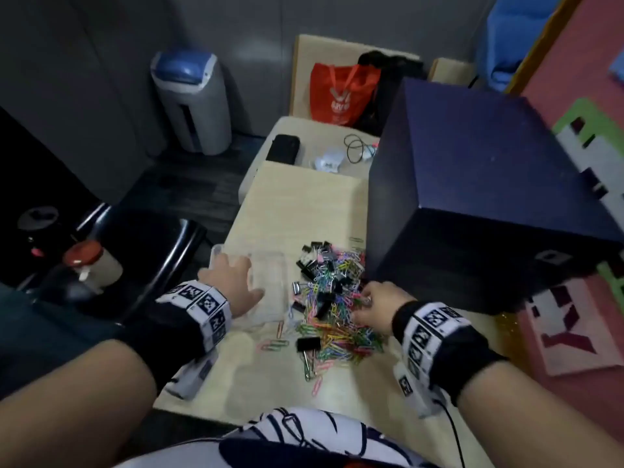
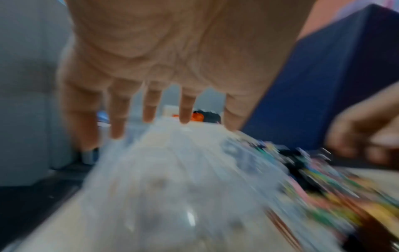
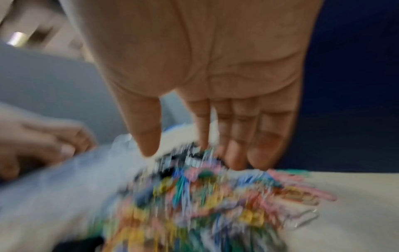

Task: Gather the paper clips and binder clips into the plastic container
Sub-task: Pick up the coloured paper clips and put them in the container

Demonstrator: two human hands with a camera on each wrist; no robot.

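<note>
Left hand (image 1: 233, 282) spread over plastic container (image 1: 270, 292), right hand (image 1: 378, 307) fingers straight on paper clips (image 1: 337, 329), no legible writing

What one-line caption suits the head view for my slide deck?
Left hand rests on the clear plastic container while the right hand reaches into the multicoloured pile of paper clips and black binder clips.

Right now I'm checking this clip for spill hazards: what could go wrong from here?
The clear plastic container sits close to the table edge under the open left hand; a hard sweep may push it off. Stray paper clips lie apart from the pile and could be missed. The right hand, fingers in the pile, may scatter clips against the blue box.
</note>
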